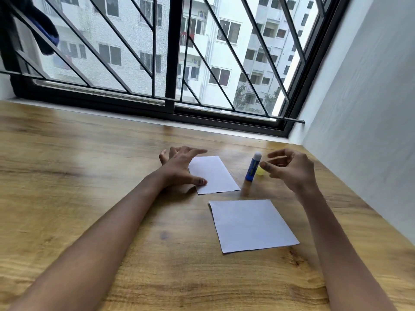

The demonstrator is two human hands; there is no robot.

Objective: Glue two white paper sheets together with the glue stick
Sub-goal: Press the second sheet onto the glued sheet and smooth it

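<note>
Left hand (179,168) splayed, thumb on the smaller paper sheet (215,173); right hand (289,170) loosely curled, empty, at three o'clock of the glue stick (252,168). Wooden table (89,153); barred window (170,52) at twelve.

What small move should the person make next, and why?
Probably close the right hand round the glue stick: it stands upright, ungripped, just beside that loosely curled hand, while the left hand touches the far paper sheet.

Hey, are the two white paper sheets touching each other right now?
Apart. The head view shows a strip of bare wooden table between the far sheet and the near sheet, and their edges do not meet or overlap.
</note>
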